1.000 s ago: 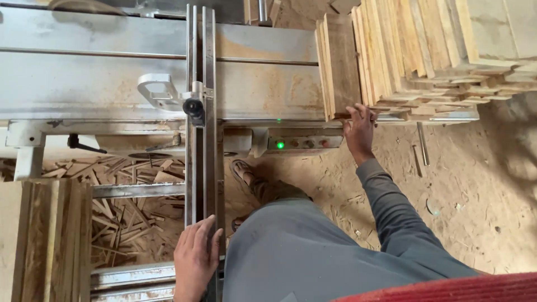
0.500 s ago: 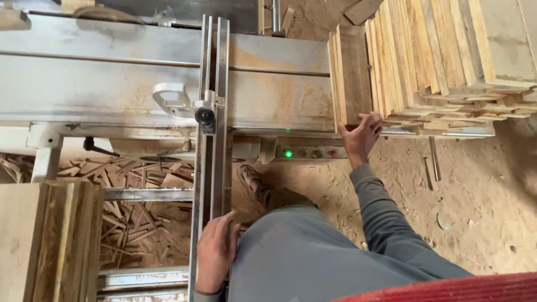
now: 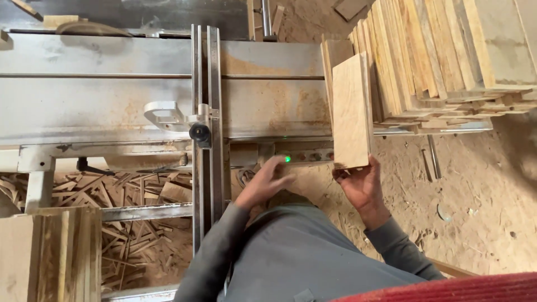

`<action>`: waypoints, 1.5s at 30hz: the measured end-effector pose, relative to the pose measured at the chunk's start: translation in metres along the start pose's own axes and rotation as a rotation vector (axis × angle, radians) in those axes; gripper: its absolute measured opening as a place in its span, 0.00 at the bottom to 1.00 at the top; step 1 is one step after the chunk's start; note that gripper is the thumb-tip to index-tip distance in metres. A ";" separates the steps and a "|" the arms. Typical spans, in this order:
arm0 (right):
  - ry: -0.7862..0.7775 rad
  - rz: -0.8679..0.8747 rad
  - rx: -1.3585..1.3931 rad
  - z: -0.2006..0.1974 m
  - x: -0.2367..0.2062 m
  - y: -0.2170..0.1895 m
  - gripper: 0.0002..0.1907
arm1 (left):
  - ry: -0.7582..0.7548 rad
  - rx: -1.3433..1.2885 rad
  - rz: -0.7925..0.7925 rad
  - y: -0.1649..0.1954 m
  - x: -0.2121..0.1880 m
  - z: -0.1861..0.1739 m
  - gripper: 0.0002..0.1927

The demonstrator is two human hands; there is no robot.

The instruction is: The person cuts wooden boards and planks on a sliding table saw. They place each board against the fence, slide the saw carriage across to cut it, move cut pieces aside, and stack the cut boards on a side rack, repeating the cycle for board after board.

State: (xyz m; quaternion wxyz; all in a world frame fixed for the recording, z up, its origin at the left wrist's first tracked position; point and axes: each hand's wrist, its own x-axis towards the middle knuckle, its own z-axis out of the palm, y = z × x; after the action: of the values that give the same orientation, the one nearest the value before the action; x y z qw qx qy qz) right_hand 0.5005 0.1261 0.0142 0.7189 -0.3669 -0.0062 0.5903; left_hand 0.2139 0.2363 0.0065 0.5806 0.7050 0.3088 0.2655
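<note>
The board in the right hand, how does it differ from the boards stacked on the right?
The board is lifted out, gripped at its lower end by the right hand, broad pale face showing. The stacked boards rest packed together, mostly edges showing. Both are pale, flat-cut wood.

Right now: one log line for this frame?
right hand: holds board | left hand: free, blurred, by saw table | stack: right

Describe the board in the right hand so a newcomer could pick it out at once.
Start at the long grey metal saw table, then go right to the stack of pale wooden planks. In front of the stack's left end, the right hand holds up one flat rectangular light-wood board by its bottom edge, broad face showing, unlike the stacked planks.
</note>
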 end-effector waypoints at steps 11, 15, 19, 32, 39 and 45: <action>-0.312 -0.085 -0.466 -0.027 0.001 0.067 0.31 | 0.152 -0.851 -0.267 0.042 0.141 0.024 0.71; -0.573 0.047 -0.575 0.013 0.067 0.048 0.37 | 0.236 -0.632 0.091 0.047 0.146 -0.023 0.71; -0.677 0.488 -0.129 0.109 0.125 0.065 0.44 | 0.325 -0.303 0.329 0.059 0.139 -0.082 0.67; -0.705 0.011 -0.347 0.336 0.322 0.051 0.36 | 0.169 -0.339 0.429 0.086 0.094 -0.295 0.70; -0.848 -0.011 -0.685 0.459 0.472 0.084 0.28 | 0.676 -0.564 0.010 0.027 0.109 -0.374 0.39; -0.763 0.038 -1.399 0.504 0.544 0.182 0.27 | 0.616 -0.343 -0.353 -0.083 0.102 -0.405 0.33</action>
State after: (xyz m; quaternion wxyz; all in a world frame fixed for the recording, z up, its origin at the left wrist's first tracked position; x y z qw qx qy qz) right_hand 0.2886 0.8583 0.0540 0.2600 -0.5054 -0.6148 0.5467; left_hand -0.0251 0.5885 0.0013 0.6067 0.4211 0.5364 0.4086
